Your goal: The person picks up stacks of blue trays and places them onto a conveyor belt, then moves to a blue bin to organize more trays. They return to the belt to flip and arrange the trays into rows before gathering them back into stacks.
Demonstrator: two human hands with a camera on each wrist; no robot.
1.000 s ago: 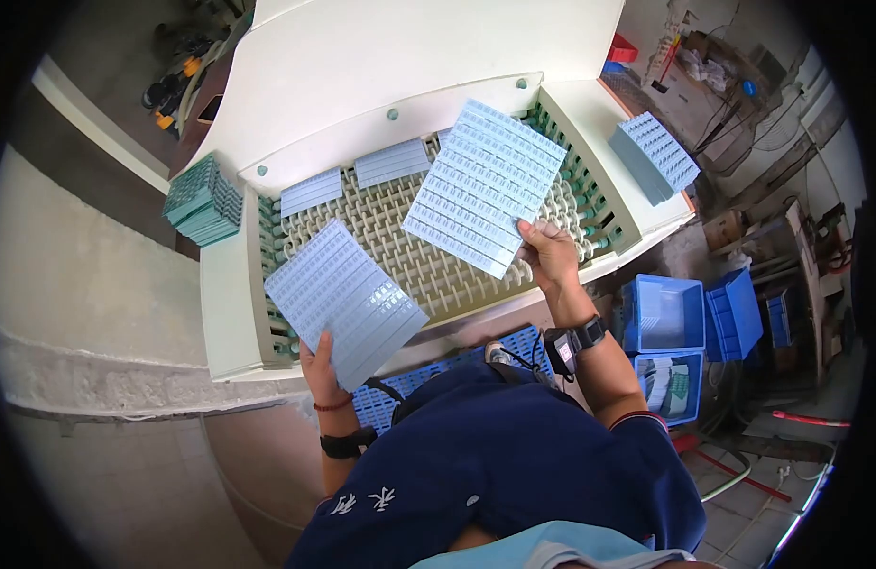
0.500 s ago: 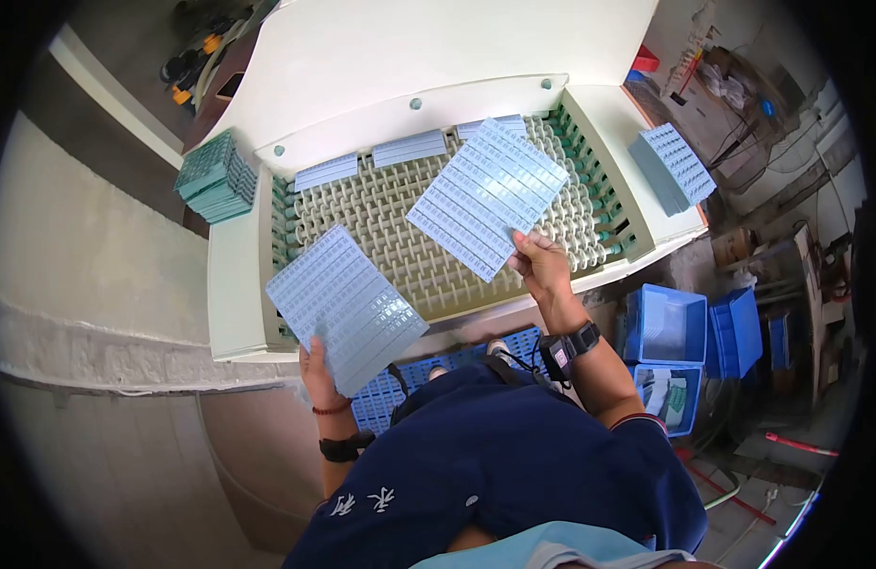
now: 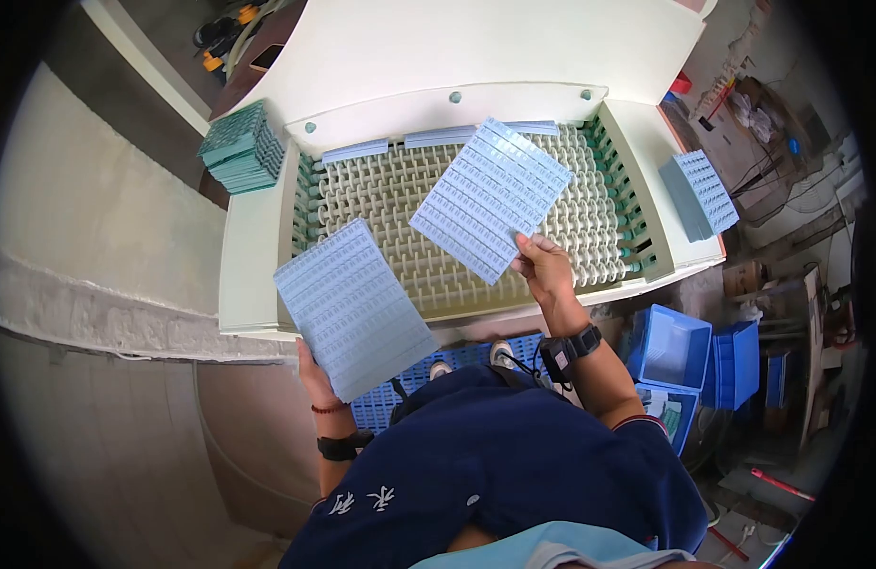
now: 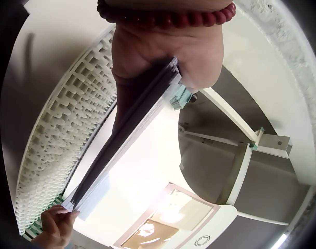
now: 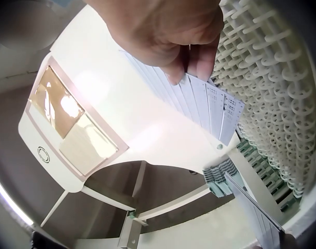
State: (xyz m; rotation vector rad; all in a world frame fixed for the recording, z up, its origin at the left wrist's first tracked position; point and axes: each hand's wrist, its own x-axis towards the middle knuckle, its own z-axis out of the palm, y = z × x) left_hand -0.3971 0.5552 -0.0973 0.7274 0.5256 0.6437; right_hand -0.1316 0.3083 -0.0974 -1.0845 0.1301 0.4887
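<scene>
My left hand grips a few light blue circuit board panels by their near left edge. In the left wrist view the thin panels lie stacked between thumb and fingers. My right hand pinches one light blue circuit board panel by its near corner, tilted above the rollers. Rows of small printed marks cover both. Below them spreads a bed of pale rollers in a cream machine. At its far end, three panels show partly under the cover.
A stack of green boards stands on the machine's left ledge, and a stack of light blue panels on the right one. Blue crates sit on the floor to the right. A blue slatted mat lies underfoot.
The three panels at the far end of the rollers have slid further under the cover. Both hands keep their holds, and the left panels have tilted slightly. The head view has shifted.
</scene>
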